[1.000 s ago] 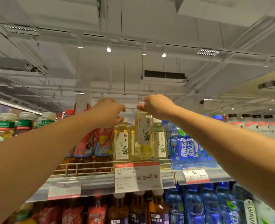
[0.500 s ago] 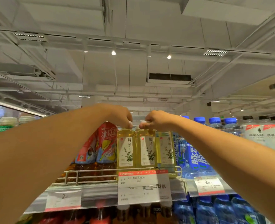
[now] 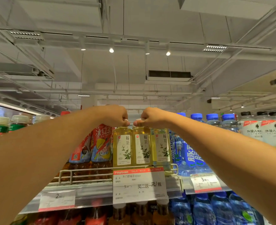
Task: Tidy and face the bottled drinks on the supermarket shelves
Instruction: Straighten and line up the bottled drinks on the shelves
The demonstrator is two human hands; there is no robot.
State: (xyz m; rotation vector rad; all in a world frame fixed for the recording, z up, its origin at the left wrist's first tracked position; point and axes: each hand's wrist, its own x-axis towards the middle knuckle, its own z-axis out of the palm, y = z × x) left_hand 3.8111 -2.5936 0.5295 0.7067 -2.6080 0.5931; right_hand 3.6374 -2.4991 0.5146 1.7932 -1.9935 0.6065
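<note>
Both arms reaching up to the top shelf [image 3: 93, 191]. Left hand [image 3: 116, 116] pinching the cap of the left tea bottle [image 3: 122, 148]; right hand [image 3: 150, 117] pinching the cap of the middle tea bottle [image 3: 142, 148]. Both bottles standing upright behind the wire rail [image 3: 85, 173], labels facing out, touching, a third tea bottle [image 3: 162, 146] sitting just right of them

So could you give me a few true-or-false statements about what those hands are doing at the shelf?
1. Each hand grips the cap of a yellow tea bottle. True: left hand, right hand.
2. The yellow tea bottles lie on their sides. False: they stand upright behind the wire rail.
3. Blue-capped bottles stand right of the tea. True.
4. The sale tag hangs under the blue bottles. False: it hangs below the tea.
</note>
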